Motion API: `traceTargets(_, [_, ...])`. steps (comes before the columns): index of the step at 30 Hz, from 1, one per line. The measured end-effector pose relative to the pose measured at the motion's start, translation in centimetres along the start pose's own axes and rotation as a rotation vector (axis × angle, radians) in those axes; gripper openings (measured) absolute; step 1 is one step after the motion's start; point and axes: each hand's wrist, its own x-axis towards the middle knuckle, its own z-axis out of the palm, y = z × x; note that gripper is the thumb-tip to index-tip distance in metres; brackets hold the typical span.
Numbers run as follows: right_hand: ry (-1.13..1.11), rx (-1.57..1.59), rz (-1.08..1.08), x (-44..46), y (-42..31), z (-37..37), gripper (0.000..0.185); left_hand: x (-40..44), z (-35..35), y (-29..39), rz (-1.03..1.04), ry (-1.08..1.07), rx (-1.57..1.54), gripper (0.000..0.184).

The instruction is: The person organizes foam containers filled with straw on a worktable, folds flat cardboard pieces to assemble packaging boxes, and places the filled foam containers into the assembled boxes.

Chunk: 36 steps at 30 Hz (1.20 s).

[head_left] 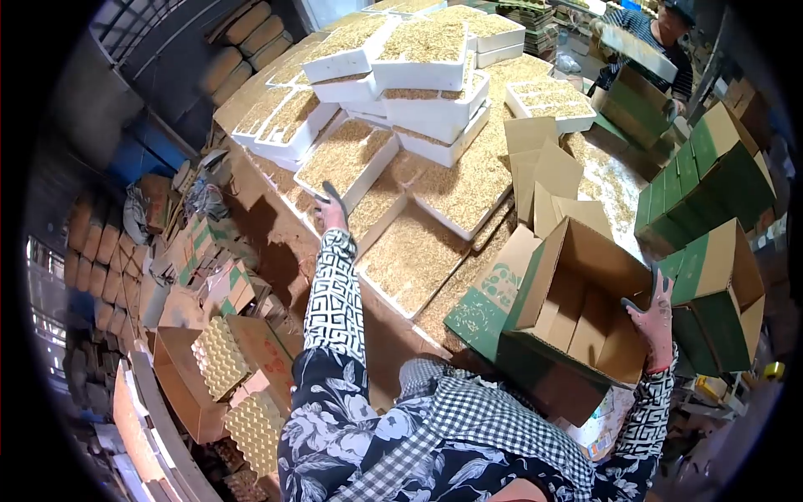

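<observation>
My left hand (332,209), in a pink and dark glove, reaches to the near corner of a white foam tray (374,177) filled with loose golden-brown husk-like material. Its fingers are stretched out at the tray's rim; I cannot tell whether they press on it. My right hand (652,322), gloved alike, grips the right wall of an open green and brown cardboard box (548,385), with the thumb over the inner side. The box stands tilted towards me, its flaps folded outward and bare cardboard showing inside. Another filled tray (401,311) lies in front of me.
Stacked white foam trays (422,74) rise at the table's back. More open green boxes (711,289) stand on the right. A co-worker (669,42) holds a white tray at the back right. Egg-crate liners (219,358) and cartons lie at the lower left.
</observation>
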Motion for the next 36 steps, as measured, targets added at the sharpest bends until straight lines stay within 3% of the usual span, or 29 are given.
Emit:
traceTargets(1, [-0.001, -0.020, 0.017, 0.1, -0.2, 0.0, 0.090, -1.2, 0.5, 2.1, 0.066, 0.104, -0.465, 0.083])
traceTargets(3, [-0.010, -0.064, 0.066, -0.5, -0.6, -0.3, 0.090, -7.1, -3.5, 7.5, -0.012, 0.189, -0.583, 0.083])
traceTargets(4, [0.007, -0.109, 0.048, -0.7, 0.0, 0.0, 0.091, -4.8, -2.2, 6.8, 0.310, 0.143, -1.151, 0.078])
traceTargets(5, [0.017, -0.130, 0.035, -0.8, 0.3, 0.3, 0.091, -2.4, -1.7, 5.4, 0.029, -0.013, -1.328, 0.068])
traceTargets(7, [0.038, -0.163, 0.015, -1.1, 0.4, 0.5, 0.091, -4.3, -3.2, 4.6, -0.250, -0.136, -1.224, 0.061])
traceTargets(9, [0.019, -0.250, 0.090, -0.9, -1.6, -0.1, 0.086, -5.5, -4.4, 4.4, -0.219, -0.309, -1.275, 0.061])
traceTargets(11, [-0.008, -0.449, 0.103, -0.6, -4.2, -1.2, 0.083, -6.5, -4.5, 3.3, -0.198, -0.335, -1.155, 0.060])
traceTargets(12, [0.055, -0.458, 0.028, -0.8, -5.1, -1.5, 0.078, -8.5, -5.4, 2.9, -0.143, -0.494, -1.263, 0.057])
traceTargets(13, [0.122, -0.466, -0.056, -0.8, -5.7, -1.9, 0.072, -10.5, -6.8, 2.1, -0.244, -0.620, -1.265, 0.056])
traceTargets(15, [0.245, -0.385, -0.249, -1.4, -5.8, -2.4, 0.055, -17.6, -9.2, 1.1, -0.102, -0.585, -1.263, 0.061])
traceTargets(17, [0.243, -0.149, -0.362, -1.7, -5.1, -2.2, 0.050, -22.1, -11.4, 0.6, -0.221, -0.701, -1.283, 0.061])
traceTargets(18, [0.248, -0.106, -0.380, -1.7, -4.8, -2.1, 0.051, -24.5, -12.4, 1.2, -0.172, -0.798, -1.291, 0.059])
traceTargets(19, [0.114, 0.056, -0.178, -2.1, -4.9, -2.3, 0.046, -26.9, -13.3, 1.9, -0.127, -0.893, -1.301, 0.057])
traceTargets(22, [0.241, 0.371, -0.060, -1.8, -3.6, -1.8, 0.034, -31.0, -13.2, 3.9, 0.068, -1.025, -1.190, 0.060])
traceTargets(23, [0.192, 0.618, -0.034, -1.4, -1.8, -0.8, 0.039, -34.5, -14.1, 6.7, 0.081, -1.130, -1.187, 0.061])
traceTargets(25, [-0.058, 1.427, -0.048, -1.0, -0.3, -1.4, 0.048, -38.7, -13.8, 10.0, 0.071, -1.300, -1.177, 0.050])
traceTargets(26, [0.016, 1.456, 0.198, -1.0, -1.6, -2.9, 0.067, -39.8, -12.0, 10.5, 0.175, -1.289, -1.153, 0.045])
traceTargets(27, [0.145, 1.551, 0.260, -1.1, -3.3, -4.7, 0.076, -40.9, -10.2, 10.9, 0.276, -1.275, -1.126, 0.040])
traceTargets(29, [-0.008, 2.035, 0.134, -2.3, -8.6, -9.7, 0.075, -44.6, -9.5, 12.8, 0.383, -1.400, -0.950, 0.037])
traceTargets(31, [0.005, 1.782, 0.226, -4.3, -5.6, -9.8, 0.060, -46.0, -7.3, 13.6, 0.696, -1.330, -0.779, 0.033])
traceTargets(32, [0.069, 1.327, 0.007, -5.7, -3.4, -9.3, 0.055, -45.3, -5.8, 13.3, 0.689, -1.363, -0.783, 0.035])
traceTargets(33, [0.146, 1.371, 0.089, -6.4, -4.4, -9.5, 0.048, -44.6, -4.4, 13.0, 0.681, -1.396, -0.786, 0.038])
traceTargets(34, [0.229, 1.415, 0.169, -7.2, -5.3, -9.8, 0.042, -44.2, -4.7, 13.2, 1.112, -1.179, -0.698, 0.039])
traceTargets(35, [0.263, 1.160, 0.076, -9.3, -4.2, -9.7, 0.042, -43.9, -5.2, 13.1, 1.513, -0.921, -0.582, 0.040])
traceTargets(36, [0.320, 0.904, 0.000, -11.3, -3.1, -9.6, 0.042, -44.9, -5.5, 13.4, 1.554, -0.792, -0.528, 0.040])
